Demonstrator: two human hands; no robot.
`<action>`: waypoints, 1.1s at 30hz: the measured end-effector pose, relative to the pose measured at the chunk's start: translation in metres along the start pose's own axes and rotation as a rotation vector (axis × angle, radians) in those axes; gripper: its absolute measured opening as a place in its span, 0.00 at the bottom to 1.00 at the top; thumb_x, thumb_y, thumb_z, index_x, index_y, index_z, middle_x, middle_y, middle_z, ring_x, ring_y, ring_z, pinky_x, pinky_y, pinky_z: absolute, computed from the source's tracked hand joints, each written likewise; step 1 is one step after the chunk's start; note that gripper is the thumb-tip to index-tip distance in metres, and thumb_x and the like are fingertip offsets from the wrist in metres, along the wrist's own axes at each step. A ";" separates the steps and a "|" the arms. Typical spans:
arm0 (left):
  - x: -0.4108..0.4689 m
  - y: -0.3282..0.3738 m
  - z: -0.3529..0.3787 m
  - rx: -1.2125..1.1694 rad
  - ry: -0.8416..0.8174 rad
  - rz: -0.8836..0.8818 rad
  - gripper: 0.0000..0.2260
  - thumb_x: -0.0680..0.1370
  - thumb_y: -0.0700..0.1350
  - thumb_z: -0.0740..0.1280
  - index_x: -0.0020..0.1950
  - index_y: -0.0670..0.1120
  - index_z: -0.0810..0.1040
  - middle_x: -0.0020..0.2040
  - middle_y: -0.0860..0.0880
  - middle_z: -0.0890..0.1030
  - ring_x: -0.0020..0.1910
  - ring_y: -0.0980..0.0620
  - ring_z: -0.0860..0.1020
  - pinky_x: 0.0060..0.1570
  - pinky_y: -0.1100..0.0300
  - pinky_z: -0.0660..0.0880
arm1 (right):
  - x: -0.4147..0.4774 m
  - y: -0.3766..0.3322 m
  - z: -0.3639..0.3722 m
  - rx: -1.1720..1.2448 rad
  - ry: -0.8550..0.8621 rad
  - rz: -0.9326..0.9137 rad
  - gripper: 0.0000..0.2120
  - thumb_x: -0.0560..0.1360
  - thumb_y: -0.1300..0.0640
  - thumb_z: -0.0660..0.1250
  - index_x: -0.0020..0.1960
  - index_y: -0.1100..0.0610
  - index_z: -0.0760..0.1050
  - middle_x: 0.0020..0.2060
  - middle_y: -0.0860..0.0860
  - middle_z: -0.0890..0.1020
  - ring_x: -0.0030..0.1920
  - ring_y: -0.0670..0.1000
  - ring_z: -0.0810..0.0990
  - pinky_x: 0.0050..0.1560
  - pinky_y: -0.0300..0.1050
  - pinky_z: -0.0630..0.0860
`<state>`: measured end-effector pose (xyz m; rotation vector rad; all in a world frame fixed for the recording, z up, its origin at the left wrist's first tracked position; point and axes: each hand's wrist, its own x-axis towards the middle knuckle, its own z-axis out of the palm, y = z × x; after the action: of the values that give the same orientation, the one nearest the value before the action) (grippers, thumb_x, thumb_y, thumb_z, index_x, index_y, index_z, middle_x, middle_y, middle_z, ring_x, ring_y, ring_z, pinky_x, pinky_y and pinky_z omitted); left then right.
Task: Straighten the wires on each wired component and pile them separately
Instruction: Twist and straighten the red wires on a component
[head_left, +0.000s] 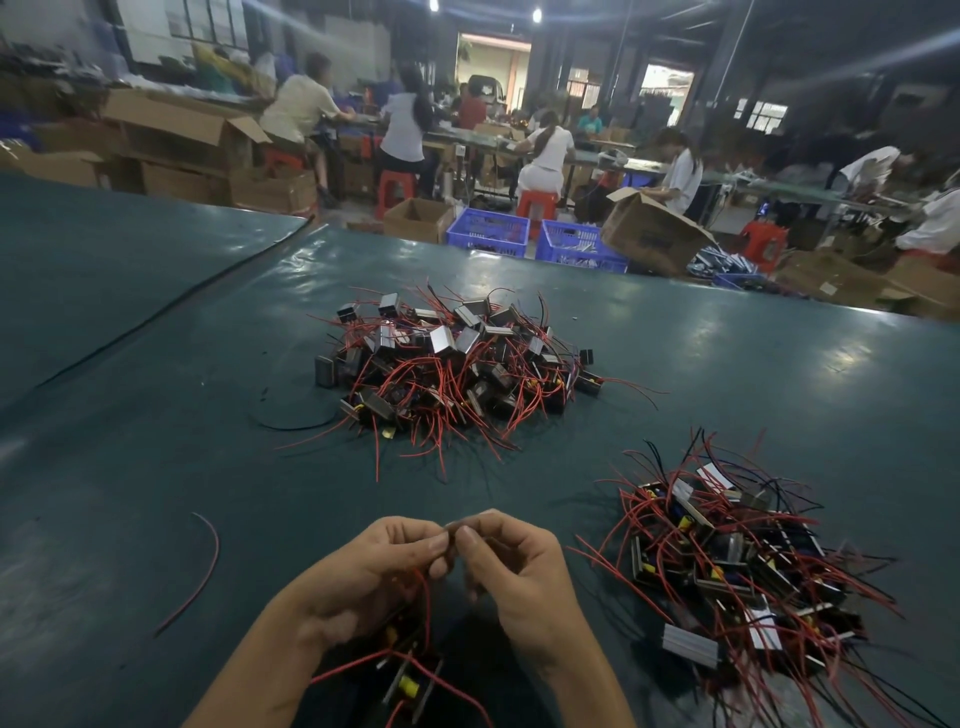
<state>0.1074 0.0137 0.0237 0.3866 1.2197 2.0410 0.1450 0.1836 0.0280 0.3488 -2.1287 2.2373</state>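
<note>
Wired component (408, 683) beneath my wrists, left hand (374, 566) and right hand (511, 566) pinching its red wire (425, 597), both grips closed on it

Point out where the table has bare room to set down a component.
Bare mat lies left of the left hand, between the loose red wire and the far pile; a strip runs between that pile and both hands, which pinch a component wire. Crowded: right of the right hand, where wires of the near pile sprawl.
</note>
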 end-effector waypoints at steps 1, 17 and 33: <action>0.001 -0.001 0.000 -0.057 -0.002 -0.021 0.09 0.71 0.47 0.76 0.38 0.43 0.81 0.31 0.50 0.79 0.30 0.57 0.76 0.33 0.67 0.74 | 0.000 0.000 0.000 0.015 -0.001 -0.010 0.06 0.74 0.55 0.69 0.45 0.56 0.83 0.34 0.51 0.81 0.32 0.49 0.74 0.32 0.41 0.72; -0.001 0.008 0.007 0.349 0.219 -0.090 0.08 0.70 0.47 0.72 0.33 0.45 0.83 0.30 0.49 0.77 0.28 0.57 0.70 0.30 0.67 0.65 | -0.007 -0.008 -0.017 -0.790 -0.032 -0.134 0.03 0.77 0.54 0.67 0.44 0.47 0.78 0.42 0.41 0.76 0.39 0.45 0.76 0.40 0.45 0.75; -0.001 0.006 0.003 0.887 0.231 0.108 0.03 0.72 0.47 0.74 0.39 0.53 0.85 0.34 0.52 0.83 0.33 0.59 0.79 0.36 0.66 0.73 | -0.007 -0.026 -0.019 -1.172 -0.146 -0.143 0.11 0.73 0.45 0.61 0.44 0.50 0.78 0.40 0.42 0.74 0.39 0.45 0.74 0.38 0.42 0.70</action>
<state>0.1069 0.0132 0.0304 0.6385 2.2644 1.5448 0.1539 0.2045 0.0511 0.5375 -2.8705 0.6263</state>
